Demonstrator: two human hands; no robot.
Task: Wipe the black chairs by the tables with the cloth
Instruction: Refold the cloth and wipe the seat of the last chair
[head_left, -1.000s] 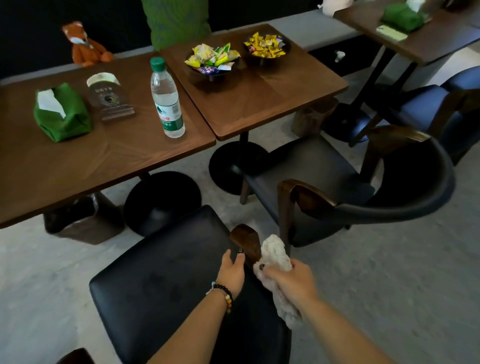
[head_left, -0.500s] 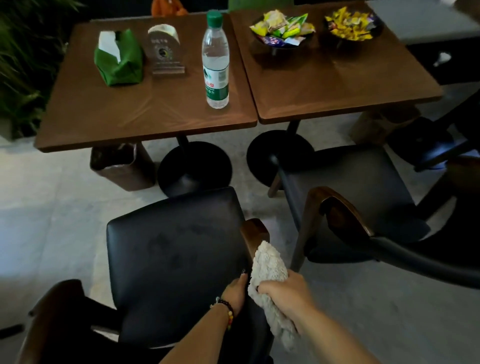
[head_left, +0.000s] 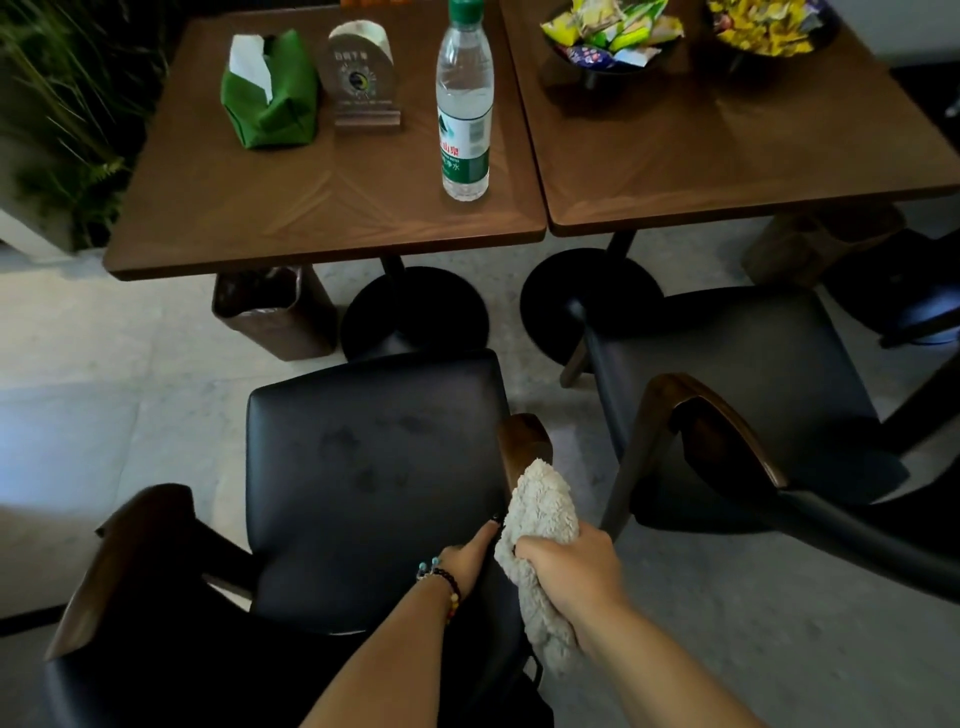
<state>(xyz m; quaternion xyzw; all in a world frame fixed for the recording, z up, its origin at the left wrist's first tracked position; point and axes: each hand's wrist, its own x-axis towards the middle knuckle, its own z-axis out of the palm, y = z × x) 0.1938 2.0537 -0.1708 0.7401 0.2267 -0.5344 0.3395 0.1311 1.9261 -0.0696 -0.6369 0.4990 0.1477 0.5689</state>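
A black chair (head_left: 374, 467) with wooden armrests stands right below me, its padded seat facing the tables. My right hand (head_left: 571, 566) grips a fluffy off-white cloth (head_left: 543, 512) against the chair's right armrest, just behind the armrest's wooden tip. My left hand (head_left: 470, 556), with a bead bracelet at the wrist, rests on the seat's right rear edge beside the cloth; its fingertips are hidden behind the cloth. A second black chair (head_left: 727, 395) stands to the right.
Two brown wooden tables (head_left: 322, 208) stand ahead on black round bases. On them are a water bottle (head_left: 464, 104), a green tissue pouch (head_left: 270, 93), a small sign and two snack bowls (head_left: 608, 36). A brown bin (head_left: 270, 312) sits under the left table. Plants fill the far left.
The view has swung left and downward, centring the near chair. My right hand and the cloth have slid a little back along the armrest; my left hand stays on the seat edge.
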